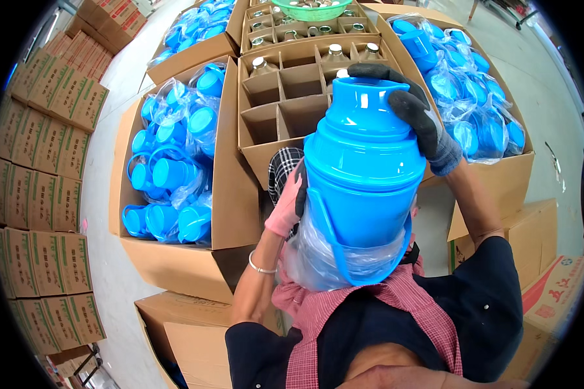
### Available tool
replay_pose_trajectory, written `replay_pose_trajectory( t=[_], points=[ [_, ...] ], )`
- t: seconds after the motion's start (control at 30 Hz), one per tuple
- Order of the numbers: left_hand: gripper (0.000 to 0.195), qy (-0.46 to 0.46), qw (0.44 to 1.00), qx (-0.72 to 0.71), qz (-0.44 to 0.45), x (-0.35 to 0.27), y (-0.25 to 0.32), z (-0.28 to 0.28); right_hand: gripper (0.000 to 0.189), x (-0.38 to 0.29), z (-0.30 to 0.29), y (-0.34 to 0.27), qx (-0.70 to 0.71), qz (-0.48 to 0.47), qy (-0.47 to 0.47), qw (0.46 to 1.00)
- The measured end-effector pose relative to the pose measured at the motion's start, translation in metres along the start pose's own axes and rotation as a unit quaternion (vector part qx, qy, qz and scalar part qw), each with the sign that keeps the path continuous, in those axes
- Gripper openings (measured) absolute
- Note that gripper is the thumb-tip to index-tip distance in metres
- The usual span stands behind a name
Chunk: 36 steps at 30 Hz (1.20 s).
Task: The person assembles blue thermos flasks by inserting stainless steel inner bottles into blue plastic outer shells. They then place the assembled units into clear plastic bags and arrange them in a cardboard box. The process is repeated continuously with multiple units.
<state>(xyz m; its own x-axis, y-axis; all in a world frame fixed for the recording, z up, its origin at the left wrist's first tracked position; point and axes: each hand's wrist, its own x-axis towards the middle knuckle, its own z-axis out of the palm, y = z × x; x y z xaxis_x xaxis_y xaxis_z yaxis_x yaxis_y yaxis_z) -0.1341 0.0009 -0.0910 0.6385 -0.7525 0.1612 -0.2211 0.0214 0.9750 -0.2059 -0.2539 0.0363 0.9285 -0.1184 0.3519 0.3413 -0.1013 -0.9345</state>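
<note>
In front of my chest stands a glossy blue plastic thermos flask casing (365, 185), with a spouted neck and a loop handle (335, 243) hanging at its lower front. Crumpled clear plastic bag (311, 257) wraps its lower part. My left hand (287, 206), in a pink glove with a dark palm, presses against the casing's left side. Around the right of the neck curls my right hand (421, 109), in a black and grey glove, with its fingers behind the spout. Just beyond is a divided carton (255, 163) holding several bottle-shaped flask liners (335, 53) with white tops; other compartments show no liner.
Open cartons of bagged blue plastic vessels stand at left (170, 175) and right (460, 87). A green basket (316, 12) of small pieces rests on a farther divided carton. Printed cartons (44, 199) are stacked along the left. An opened carton (199, 350) lies by my left elbow.
</note>
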Motion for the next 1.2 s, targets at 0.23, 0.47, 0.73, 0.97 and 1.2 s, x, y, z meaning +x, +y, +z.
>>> replay_pose_trajectory(
  t=[0.23,0.47,0.73,0.97,1.2],
  points=[
    [0.074,-0.091,0.988,-0.023,-0.121,-0.035,0.093,0.039,0.048,-0.005,-0.034,0.057,-0.242,0.070,0.059,0.966],
    [0.041,-0.116,0.869,-0.431,-0.214,-0.036,0.049,0.004,0.049,-0.003,-0.035,-0.032,-0.122,0.015,-0.039,0.992],
    [0.060,-0.219,0.975,0.000,-0.045,-0.031,0.107,0.045,0.046,0.001,-0.026,-0.062,-0.439,0.000,-0.080,0.895],
    [0.065,-0.110,0.972,0.201,0.051,-0.044,0.116,0.083,0.050,0.008,-0.040,-0.023,-0.342,0.104,-0.102,0.928],
    [0.045,-0.092,0.983,-0.140,-0.075,-0.033,0.080,0.014,0.053,0.001,-0.037,-0.055,-0.175,0.024,-0.171,0.969]
  ],
)
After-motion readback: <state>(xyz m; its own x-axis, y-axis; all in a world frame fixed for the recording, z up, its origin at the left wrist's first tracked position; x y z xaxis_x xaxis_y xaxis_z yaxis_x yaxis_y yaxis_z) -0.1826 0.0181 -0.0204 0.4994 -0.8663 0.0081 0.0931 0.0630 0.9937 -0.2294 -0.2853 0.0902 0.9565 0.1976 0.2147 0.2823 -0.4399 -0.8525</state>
